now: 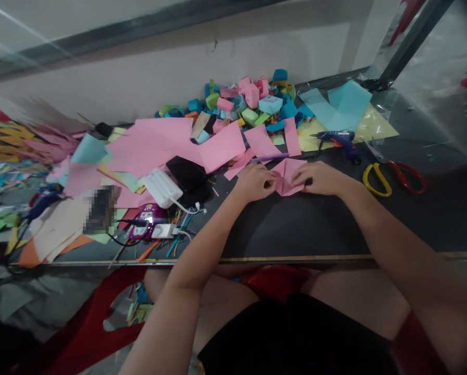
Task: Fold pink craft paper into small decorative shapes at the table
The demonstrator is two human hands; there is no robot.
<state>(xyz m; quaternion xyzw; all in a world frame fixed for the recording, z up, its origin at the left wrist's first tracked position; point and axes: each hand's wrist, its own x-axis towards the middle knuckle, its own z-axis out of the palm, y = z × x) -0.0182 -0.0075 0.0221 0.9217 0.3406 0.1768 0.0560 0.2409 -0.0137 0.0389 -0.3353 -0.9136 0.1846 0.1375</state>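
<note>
Between both hands lies a creased sheet of pink paper (285, 179) on the dark table, its middle folds standing up a little. My left hand (256, 182) grips its left side with bent fingers. On the right side, my right hand (315, 178) pinches the same sheet between thumb and fingers. Just beyond them are cut pink pieces (261, 141) and a purple pen-like stick (270, 157). To the right of my right hand rest a blue glue gun (340, 139) and scissors (377, 179) with one yellow and one red handle.
Folded paper boxes (252, 96) in several colours are heaped against the wall. Large pink sheets (155, 138), a white power adapter (162, 187), a black phone-like object (188, 174) and a purple power strip (147, 219) crowd the left. Blue sheets (337, 107) lie back right.
</note>
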